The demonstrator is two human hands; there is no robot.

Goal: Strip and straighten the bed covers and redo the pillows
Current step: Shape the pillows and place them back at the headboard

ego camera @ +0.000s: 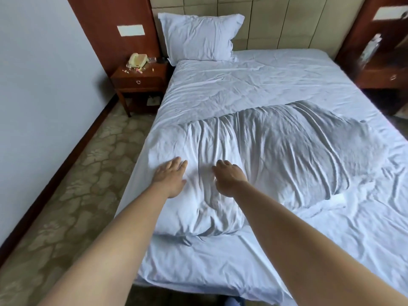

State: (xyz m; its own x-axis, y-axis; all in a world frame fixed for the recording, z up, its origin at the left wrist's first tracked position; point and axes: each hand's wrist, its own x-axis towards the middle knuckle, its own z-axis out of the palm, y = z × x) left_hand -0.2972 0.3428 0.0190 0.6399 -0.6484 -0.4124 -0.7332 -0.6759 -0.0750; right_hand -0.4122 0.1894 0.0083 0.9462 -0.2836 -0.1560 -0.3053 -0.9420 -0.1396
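two bare forearms reach in from the bottom of the frame toward the middle. the left hand (pixel 171 176) lies flat with straight fingers on the near left part of a folded duvet (pixel 254 155), close to the bed's left edge. the right hand (pixel 227 177) hovers or rests just beside it, to the right, fingers loosely bent down onto the same wrinkled cloth; whether it pinches any fabric cannot be told. the duvet stretches as a crumpled white band across the centre of the frame, from under both hands away to the middle right, lying on the white sheet (pixel 254 80) of the bed. one white pillow (pixel 198 36) leans against the padded headboard (pixel 287 21) in the upper centre, well apart from both hands. at upper left a wooden nightstand (pixel 139 81) carries a cream telephone (pixel 138 60) and small scraps. patterned carpet (pixel 72 195) fills the lower left.
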